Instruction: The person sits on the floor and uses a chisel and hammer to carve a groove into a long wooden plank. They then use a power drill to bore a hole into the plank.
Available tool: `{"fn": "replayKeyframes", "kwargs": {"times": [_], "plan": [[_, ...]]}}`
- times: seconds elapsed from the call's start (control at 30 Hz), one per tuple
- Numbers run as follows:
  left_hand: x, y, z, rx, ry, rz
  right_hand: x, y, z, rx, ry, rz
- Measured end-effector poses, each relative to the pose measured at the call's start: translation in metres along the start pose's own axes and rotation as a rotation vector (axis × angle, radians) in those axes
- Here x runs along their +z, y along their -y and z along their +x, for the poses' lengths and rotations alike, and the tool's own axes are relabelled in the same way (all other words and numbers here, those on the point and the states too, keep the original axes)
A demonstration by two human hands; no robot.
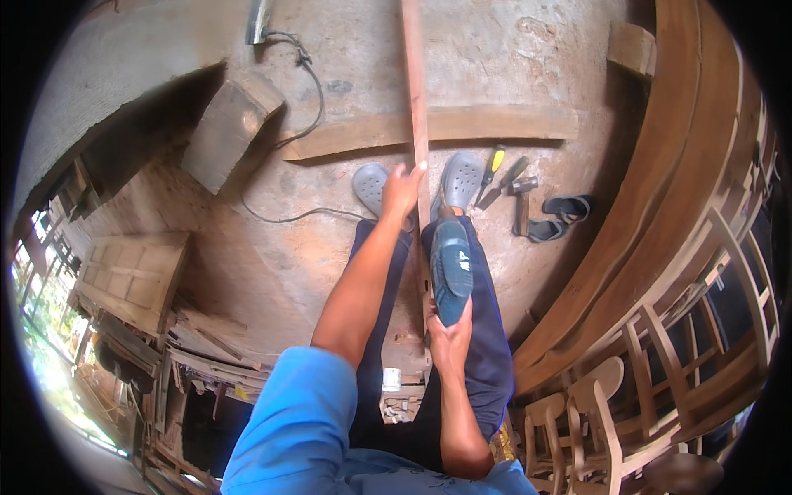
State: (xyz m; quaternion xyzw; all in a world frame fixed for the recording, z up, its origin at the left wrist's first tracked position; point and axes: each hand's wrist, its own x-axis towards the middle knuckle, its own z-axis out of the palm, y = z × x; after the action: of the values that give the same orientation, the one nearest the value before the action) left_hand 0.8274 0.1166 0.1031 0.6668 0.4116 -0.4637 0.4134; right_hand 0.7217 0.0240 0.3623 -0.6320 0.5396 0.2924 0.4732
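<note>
A long, narrow reddish wooden strip (415, 78) runs from the far edge back between my legs, lying across a thick curved wooden beam (495, 122) on the floor. My left hand (400, 194) grips the strip's left side just nearer than the beam, thumb along the wood; some of its fingers are hidden. My right hand (450, 334) is closed round the near end of a teal power drill (451, 268). The drill lies over my right thigh, beside the strip, with its nose pointing away from me. Its tip is hard to make out.
Right of my grey clogs (462, 181) lie a yellow-black screwdriver (493, 161), a chisel (505, 183), a hammer (523, 202) and dark sandals (569, 208). Large planks (643, 206) and chair frames (598, 404) line the right. A wooden block (219, 140) and a cable (318, 95) are left.
</note>
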Motion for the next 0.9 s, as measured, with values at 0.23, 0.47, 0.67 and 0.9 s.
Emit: {"fn": "replayKeyframes", "kwargs": {"times": [0.23,0.47,0.67,0.9], "plan": [[-0.001,0.051,-0.113,-0.364,0.477,-0.745,0.014,-0.02,-0.008,-0.057,0.065,-0.198],[0.002,0.054,-0.121,-0.364,0.443,-0.804,0.004,-0.018,-0.006,0.006,0.126,-0.185],[0.006,0.062,-0.121,-0.324,0.39,-0.846,0.005,-0.011,0.001,0.06,0.114,-0.309],[0.003,0.064,-0.114,-0.327,0.399,-0.892,0.01,0.0,0.004,0.03,0.109,-0.264]]}}
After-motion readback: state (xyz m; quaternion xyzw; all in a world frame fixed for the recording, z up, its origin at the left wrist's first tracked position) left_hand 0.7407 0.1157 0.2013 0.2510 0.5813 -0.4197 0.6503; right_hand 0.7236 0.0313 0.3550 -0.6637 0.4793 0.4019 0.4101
